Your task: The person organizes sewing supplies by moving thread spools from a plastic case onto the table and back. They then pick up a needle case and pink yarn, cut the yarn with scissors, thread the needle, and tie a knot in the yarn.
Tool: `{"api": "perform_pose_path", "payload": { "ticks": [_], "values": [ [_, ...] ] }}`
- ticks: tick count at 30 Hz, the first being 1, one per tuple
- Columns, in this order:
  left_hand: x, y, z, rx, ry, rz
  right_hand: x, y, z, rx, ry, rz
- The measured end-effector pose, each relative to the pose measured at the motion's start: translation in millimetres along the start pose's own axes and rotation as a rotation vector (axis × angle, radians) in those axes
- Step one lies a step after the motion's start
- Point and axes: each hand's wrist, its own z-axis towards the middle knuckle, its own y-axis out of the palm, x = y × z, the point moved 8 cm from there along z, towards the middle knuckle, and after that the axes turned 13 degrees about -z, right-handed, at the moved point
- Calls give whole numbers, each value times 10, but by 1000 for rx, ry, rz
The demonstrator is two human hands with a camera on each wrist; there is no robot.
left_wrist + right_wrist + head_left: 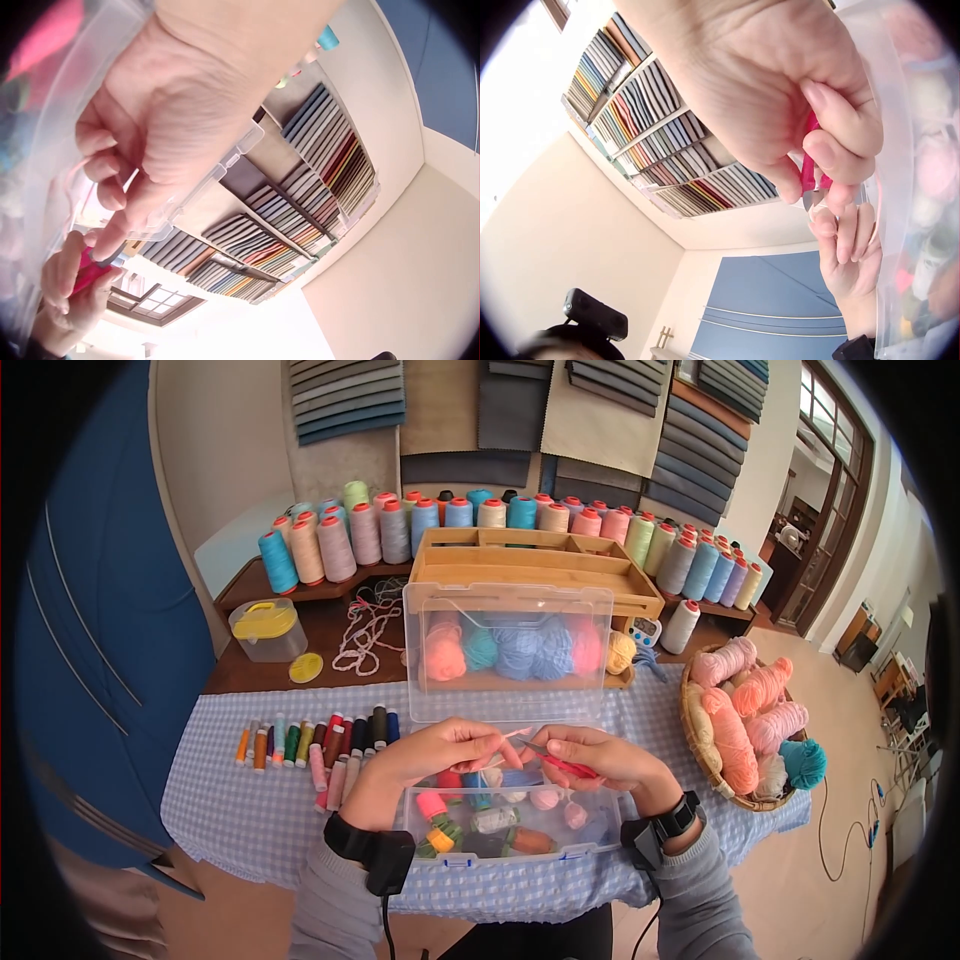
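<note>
Red-handled scissors [572,767] are gripped in my right hand [605,752], their blades pointing left toward the other hand. My left hand [450,745] pinches a thin pale pink yarn strand [879,201] close to the blade tips. The scissors' metal blades [810,198] show just at the left fingertips in the right wrist view. Both hands are over an open clear plastic box [412,822] holding thread spools and small yarn balls. Its transparent lid [500,705] stands raised behind them.
Left on the checked cloth [225,790] lie several small thread spools [305,745]. A wicker basket [697,745] of yarn skeins sits right. Behind are a wooden organizer [535,565], large thread cones [335,550], a yellow-lidded tub [275,640] and loose white cord [365,630].
</note>
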Motion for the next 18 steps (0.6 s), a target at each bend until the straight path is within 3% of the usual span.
{"api": "perform_pose_path", "payload": {
  "ticks": [18],
  "values": [
    [-12,53,-29,-38,-99,180,-18,42,49,5,-69,28]
  ]
}}
